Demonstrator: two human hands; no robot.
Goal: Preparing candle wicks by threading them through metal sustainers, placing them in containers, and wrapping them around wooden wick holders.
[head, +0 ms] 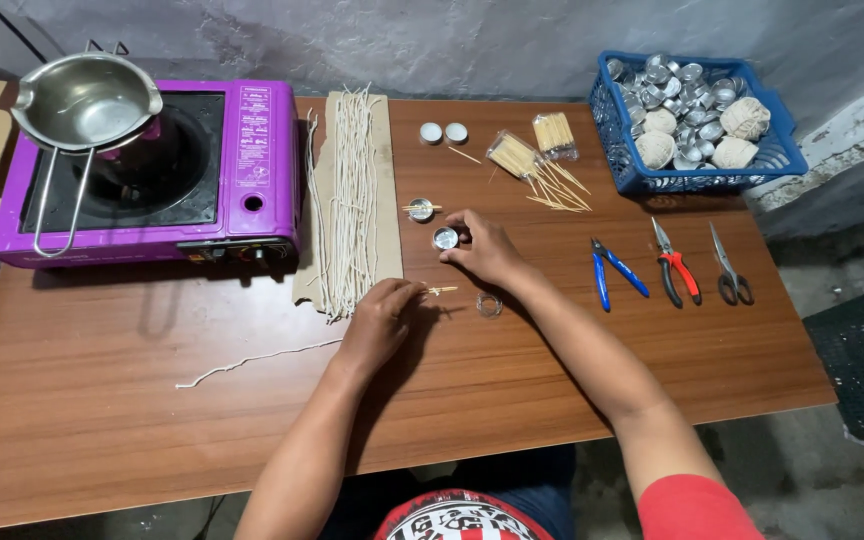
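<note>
Right hand is closed around a small metal cup at desk centre; left hand pinches sticks nearby. Sticks are best laid level across the rim. Open room lies toward the near edge; wicks crowd the left.

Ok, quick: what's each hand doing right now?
Left hand: closed, pinching small wooden sticks.
Right hand: fingers on a small metal cup, grip around it.
</note>
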